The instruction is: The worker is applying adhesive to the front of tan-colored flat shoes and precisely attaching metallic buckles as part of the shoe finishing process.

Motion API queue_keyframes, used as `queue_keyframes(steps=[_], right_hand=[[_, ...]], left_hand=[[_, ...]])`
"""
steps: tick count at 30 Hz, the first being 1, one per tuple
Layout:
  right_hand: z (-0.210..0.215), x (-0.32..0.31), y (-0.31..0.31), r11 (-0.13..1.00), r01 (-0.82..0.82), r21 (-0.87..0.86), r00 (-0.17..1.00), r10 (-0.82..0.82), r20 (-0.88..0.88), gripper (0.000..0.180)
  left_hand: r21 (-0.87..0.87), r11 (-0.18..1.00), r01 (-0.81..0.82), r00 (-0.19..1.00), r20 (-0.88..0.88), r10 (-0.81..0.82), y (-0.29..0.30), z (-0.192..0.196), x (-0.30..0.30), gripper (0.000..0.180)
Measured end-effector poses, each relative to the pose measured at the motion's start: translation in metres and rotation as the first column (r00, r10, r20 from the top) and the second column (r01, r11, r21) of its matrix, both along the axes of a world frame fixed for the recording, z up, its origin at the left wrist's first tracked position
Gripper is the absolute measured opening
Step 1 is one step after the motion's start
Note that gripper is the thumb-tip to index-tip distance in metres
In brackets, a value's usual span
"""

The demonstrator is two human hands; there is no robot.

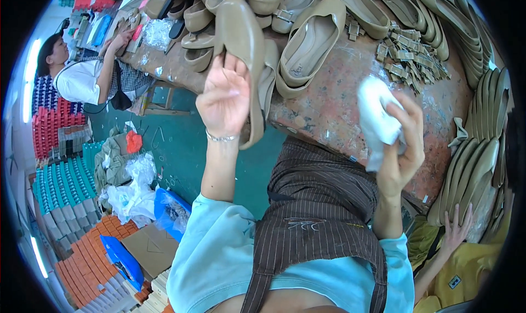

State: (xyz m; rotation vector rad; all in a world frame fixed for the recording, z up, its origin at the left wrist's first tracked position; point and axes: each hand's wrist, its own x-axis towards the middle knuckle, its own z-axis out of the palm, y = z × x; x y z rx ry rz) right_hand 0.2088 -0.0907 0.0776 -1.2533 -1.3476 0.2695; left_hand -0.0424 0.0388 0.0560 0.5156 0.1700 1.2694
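At centre frame the left hand (pixel 224 96) is closed around a tan flat shoe (pixel 245 61), its long axis running up and down, toe uppermost. To its right, level with it, the right hand (pixel 404 143) clutches a bunched white cloth (pixel 377 120). Beyond, at upper frame, more tan shoes (pixel 307 44) crowd a worn reddish table (pixel 339 104).
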Motion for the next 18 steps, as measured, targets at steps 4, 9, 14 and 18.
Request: queue_keyframes(steps=[4, 9, 14, 18], right_hand=[[0.024, -0.035, 0.048, 0.94, -0.042, 0.339, 0.884, -0.123, 0.451, 0.036], [0.004, -0.064, 0.026, 0.947, -0.149, 0.285, 0.852, -0.023, 0.523, 0.035], [0.025, -0.036, 0.05, 0.943, -0.023, 0.331, 0.785, -0.188, 0.591, 0.03], [0.01, -0.05, 0.016, 0.961, -0.193, 0.2, 0.806, 0.039, 0.591, 0.03]], left_hand=[[-0.017, 0.982, 0.186, 0.975, 0.126, -0.183, -0.047, 0.02, 0.032, 0.083], [0.097, 0.968, 0.231, 0.944, 0.219, -0.247, -0.063, 0.012, 0.044, 0.09], [-0.054, 0.981, 0.185, 0.965, 0.2, -0.171, -0.08, 0.016, 0.06, 0.09], [-0.251, 0.953, 0.169, 0.986, 0.051, -0.161, -0.076, 0.023, 0.054, 0.088]])
